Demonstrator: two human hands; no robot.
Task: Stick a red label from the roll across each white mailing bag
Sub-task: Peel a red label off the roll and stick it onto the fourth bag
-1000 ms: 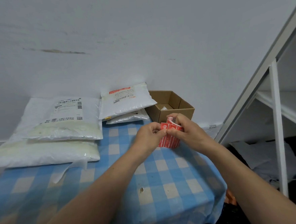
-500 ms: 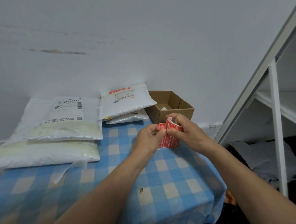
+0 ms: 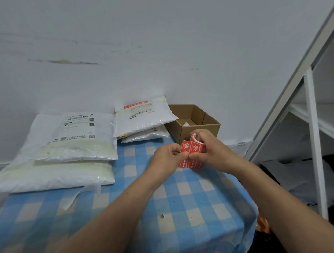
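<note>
The roll (image 3: pixel 193 146) of red labels is held above the table (image 3: pixel 187 204), just in front of the box (image 3: pixel 205 121). The right hand (image 3: pixel 215 152) curls round it. The left hand (image 3: pixel 165 160) pinches the loose strip's edge between thumb and forefinger. The step in hand looks like peeling one label free. Next, it must be carried to a bag (image 3: pixel 144 122) at the table's far side, well apart from the hands.

We get dim, flat, bluish light with faint soft shadows; wide-angle warp slants the shelf frame (image 3: pixel 314 135); fine detail is soft.
</note>
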